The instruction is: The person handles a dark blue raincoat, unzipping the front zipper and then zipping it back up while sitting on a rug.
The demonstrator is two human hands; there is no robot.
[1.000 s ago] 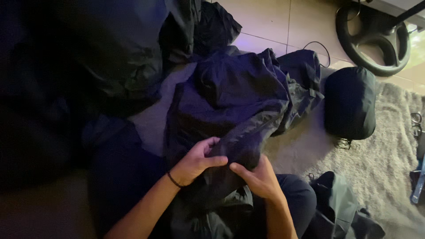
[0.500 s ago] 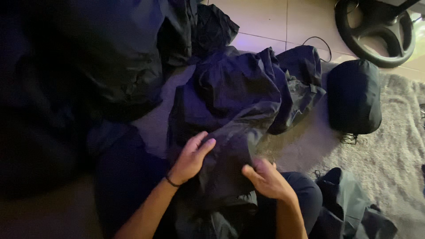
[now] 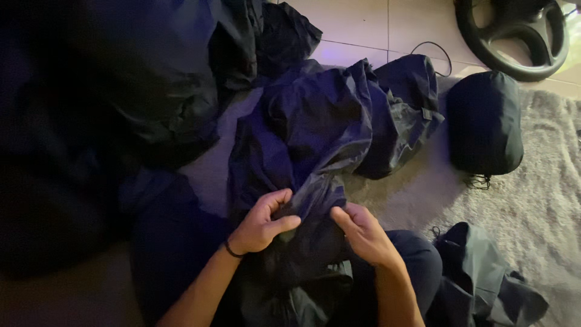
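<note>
Both forearms come in from below, wrists bent inward. The left hand [image 3: 260, 223] has its fingers clamped on a fold of the dark jacket [image 3: 302, 151] lying on the rug [image 3: 532, 206]; the right hand [image 3: 362, 233] pinches the same bunched fabric just beside it.

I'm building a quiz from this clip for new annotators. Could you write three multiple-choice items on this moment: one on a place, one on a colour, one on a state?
1. Where does the packed stuff sack lie?
A. on the grey rug
B. on a shelf
C. in the lap

2. What colour is the fabric being handled?
A. bright yellow
B. dark navy
C. white

3. What are the hands doing?
A. resting empty
B. both gripping the fabric
C. holding a phone

Key: 1 A, it sits on the rug's pile; 2 B, the folds read dark blue; 3 B, left hand and right hand pinch the cloth.
</note>
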